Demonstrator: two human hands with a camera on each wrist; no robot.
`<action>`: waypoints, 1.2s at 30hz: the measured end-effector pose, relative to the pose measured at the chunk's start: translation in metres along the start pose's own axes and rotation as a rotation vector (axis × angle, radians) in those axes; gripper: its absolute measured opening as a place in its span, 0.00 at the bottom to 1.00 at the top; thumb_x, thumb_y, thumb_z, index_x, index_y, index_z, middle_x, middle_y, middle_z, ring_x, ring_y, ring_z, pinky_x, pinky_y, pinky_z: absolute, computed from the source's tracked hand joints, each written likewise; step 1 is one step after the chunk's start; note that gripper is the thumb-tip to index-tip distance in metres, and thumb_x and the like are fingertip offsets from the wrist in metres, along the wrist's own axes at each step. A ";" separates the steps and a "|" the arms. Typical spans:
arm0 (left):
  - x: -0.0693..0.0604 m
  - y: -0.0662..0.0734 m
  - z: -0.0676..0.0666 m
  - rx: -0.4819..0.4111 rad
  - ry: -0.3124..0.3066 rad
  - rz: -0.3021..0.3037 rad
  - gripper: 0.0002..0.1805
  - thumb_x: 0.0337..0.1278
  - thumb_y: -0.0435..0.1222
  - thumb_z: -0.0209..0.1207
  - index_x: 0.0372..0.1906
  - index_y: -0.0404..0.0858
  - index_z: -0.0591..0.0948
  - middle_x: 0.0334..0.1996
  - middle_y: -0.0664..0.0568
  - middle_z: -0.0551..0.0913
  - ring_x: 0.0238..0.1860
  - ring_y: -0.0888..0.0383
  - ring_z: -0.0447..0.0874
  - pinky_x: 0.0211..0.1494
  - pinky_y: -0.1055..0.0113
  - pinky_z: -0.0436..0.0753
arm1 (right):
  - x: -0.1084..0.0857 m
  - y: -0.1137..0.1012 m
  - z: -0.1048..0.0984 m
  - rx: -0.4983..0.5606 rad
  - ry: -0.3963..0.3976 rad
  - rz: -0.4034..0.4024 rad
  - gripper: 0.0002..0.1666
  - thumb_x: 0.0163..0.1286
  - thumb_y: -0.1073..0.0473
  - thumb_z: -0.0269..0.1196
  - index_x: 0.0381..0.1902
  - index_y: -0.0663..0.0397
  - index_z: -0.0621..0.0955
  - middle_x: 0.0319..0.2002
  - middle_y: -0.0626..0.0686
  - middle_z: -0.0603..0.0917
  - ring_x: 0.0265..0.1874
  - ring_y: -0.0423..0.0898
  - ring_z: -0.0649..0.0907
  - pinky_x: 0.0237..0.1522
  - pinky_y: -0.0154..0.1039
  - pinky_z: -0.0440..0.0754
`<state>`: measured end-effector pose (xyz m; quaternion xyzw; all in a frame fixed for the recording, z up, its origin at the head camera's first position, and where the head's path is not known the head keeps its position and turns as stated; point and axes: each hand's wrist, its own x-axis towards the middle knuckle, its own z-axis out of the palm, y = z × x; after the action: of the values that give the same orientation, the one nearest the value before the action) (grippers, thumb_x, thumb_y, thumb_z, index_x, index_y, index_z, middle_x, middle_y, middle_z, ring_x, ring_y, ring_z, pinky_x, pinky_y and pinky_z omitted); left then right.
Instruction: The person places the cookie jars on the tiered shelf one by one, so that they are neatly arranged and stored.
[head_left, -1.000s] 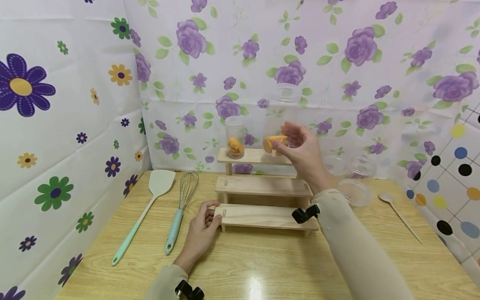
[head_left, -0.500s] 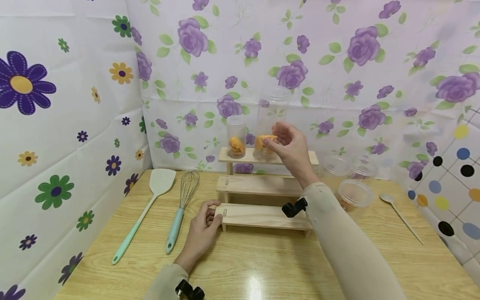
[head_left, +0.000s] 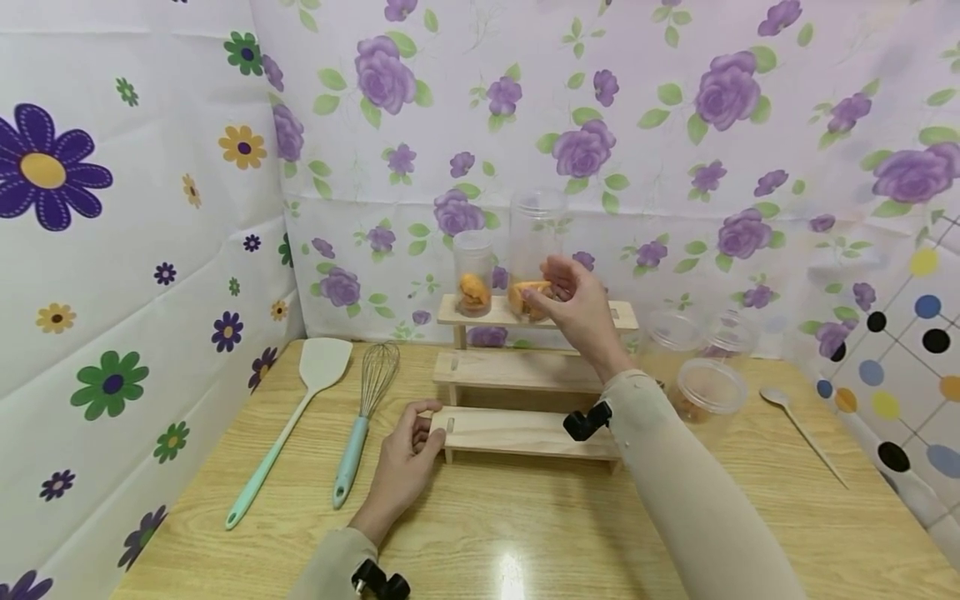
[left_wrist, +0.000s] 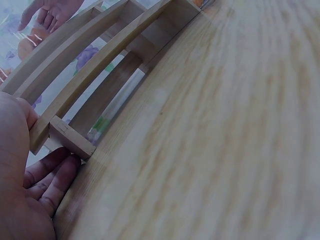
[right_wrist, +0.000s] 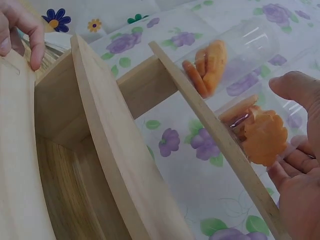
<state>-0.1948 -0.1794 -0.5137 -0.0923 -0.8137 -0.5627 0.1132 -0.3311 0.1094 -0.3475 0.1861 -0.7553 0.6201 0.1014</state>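
A three-step wooden rack (head_left: 525,371) stands on the table. My left hand (head_left: 405,454) grips the left end of its lowest step; in the left wrist view its fingers (left_wrist: 57,172) curl beside the end leg. On the top step, my right hand (head_left: 577,308) holds a tall clear jar (head_left: 534,237) low down, thumb in front. Orange pieces (right_wrist: 265,135), one with a scalloped edge, lie in the jar's bottom. Left of it stands a shorter clear jar (head_left: 472,262), also with orange pieces (right_wrist: 212,65).
Left of the rack lie a whisk (head_left: 367,417) and a long-handled white and green spatula (head_left: 300,425). Several clear lidded containers, including a round one (head_left: 711,387), stand to the right. Beyond them lies a spoon (head_left: 802,437). Patterned cloths (head_left: 495,167) hang behind and beside the table.
My right hand has moved left and slightly down with the tall jar, bringing it onto the top step beside the shorter jar. The left hand has stayed on the rack.
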 end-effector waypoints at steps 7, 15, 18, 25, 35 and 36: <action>-0.001 0.000 -0.001 0.001 -0.006 -0.016 0.19 0.86 0.39 0.60 0.73 0.48 0.78 0.44 0.50 0.85 0.33 0.58 0.78 0.40 0.68 0.78 | -0.002 -0.001 -0.004 -0.028 0.018 -0.005 0.58 0.73 0.52 0.79 0.88 0.62 0.60 0.83 0.61 0.70 0.83 0.55 0.69 0.84 0.47 0.66; -0.001 -0.002 -0.001 -0.001 -0.004 -0.019 0.19 0.85 0.39 0.60 0.72 0.47 0.78 0.43 0.50 0.85 0.32 0.59 0.78 0.39 0.68 0.77 | -0.016 -0.016 -0.010 -0.055 0.127 -0.109 0.58 0.69 0.52 0.82 0.88 0.54 0.63 0.83 0.59 0.70 0.82 0.57 0.71 0.81 0.55 0.70; -0.001 -0.003 0.000 -0.003 -0.003 -0.022 0.19 0.85 0.39 0.61 0.72 0.48 0.78 0.44 0.50 0.85 0.33 0.59 0.78 0.39 0.68 0.77 | -0.025 -0.026 -0.015 -0.037 0.159 -0.154 0.56 0.68 0.54 0.82 0.87 0.51 0.65 0.81 0.55 0.71 0.79 0.56 0.74 0.79 0.56 0.72; 0.000 0.000 0.001 0.000 0.004 -0.025 0.19 0.85 0.38 0.60 0.72 0.50 0.79 0.43 0.50 0.84 0.32 0.59 0.76 0.39 0.68 0.76 | -0.051 -0.053 -0.035 0.056 0.200 -0.279 0.52 0.69 0.64 0.79 0.85 0.48 0.67 0.78 0.53 0.74 0.76 0.56 0.76 0.78 0.51 0.73; 0.000 0.002 0.001 -0.007 0.002 -0.040 0.19 0.85 0.36 0.60 0.72 0.49 0.78 0.45 0.50 0.85 0.35 0.57 0.80 0.41 0.68 0.78 | -0.091 -0.079 -0.067 0.151 0.275 -0.404 0.57 0.59 0.80 0.76 0.84 0.53 0.69 0.77 0.58 0.75 0.76 0.59 0.75 0.75 0.41 0.73; 0.000 0.002 0.001 -0.007 0.004 -0.041 0.19 0.85 0.36 0.60 0.72 0.49 0.78 0.45 0.50 0.85 0.35 0.57 0.80 0.41 0.68 0.78 | -0.094 -0.080 -0.071 0.159 0.281 -0.416 0.58 0.58 0.81 0.76 0.83 0.53 0.69 0.77 0.59 0.75 0.76 0.59 0.75 0.75 0.40 0.73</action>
<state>-0.1945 -0.1781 -0.5118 -0.0750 -0.8133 -0.5678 0.1030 -0.2184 0.1803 -0.2965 0.2570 -0.6283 0.6631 0.3156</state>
